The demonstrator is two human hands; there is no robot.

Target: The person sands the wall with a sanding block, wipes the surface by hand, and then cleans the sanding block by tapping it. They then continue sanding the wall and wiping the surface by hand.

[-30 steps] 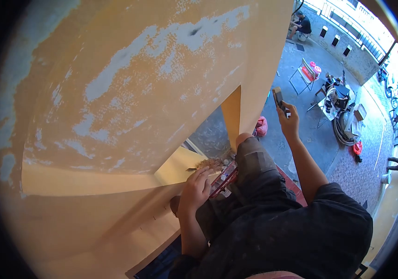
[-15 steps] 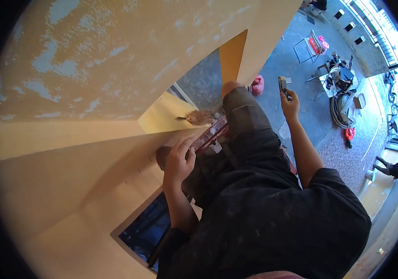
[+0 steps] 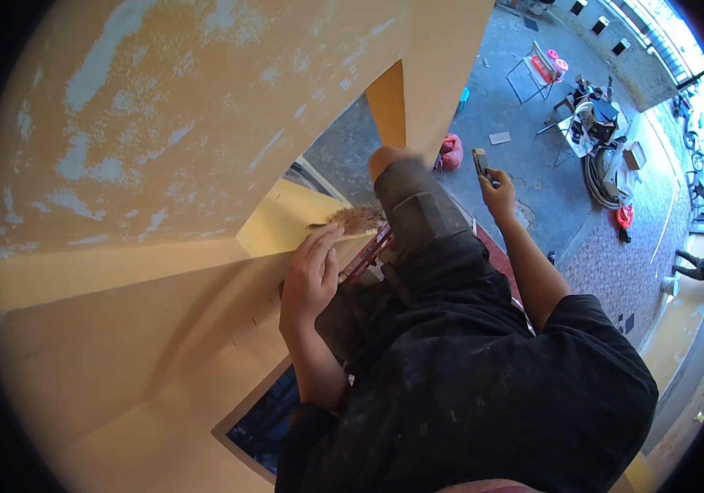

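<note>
In the head view, the hand tool (image 3: 480,161) is in the right hand (image 3: 497,193), held out over the grey floor (image 3: 524,156), well apart from the patchy yellow wall (image 3: 228,107). The right fingers are clamped on its lower part and hide it, so the shape of the grip end cannot be made out. What shows is a narrow, dark body with a paler tip. Its long axis runs nearly up and down the view, leaning slightly left toward the top, and the pale tip points up, away from the person's body. It is too small to tell whether the tip is a blade or bristles.

The left hand (image 3: 311,275) holds nothing that shows. Its fingers lie close together, extended, with the thumb a little apart; the palm is mostly hidden, and whether the fingertips touch the ledge beneath cannot be told. Just beyond them is a brown, bristly bundle (image 3: 358,219) with a dark end at its left.

The raised knee (image 3: 419,205) partly covers a red frame (image 3: 370,255). The dark shirt (image 3: 483,394) cuts off the window (image 3: 265,423). At the far right, a distant person (image 3: 703,268) is partly lost against the dark border.
</note>
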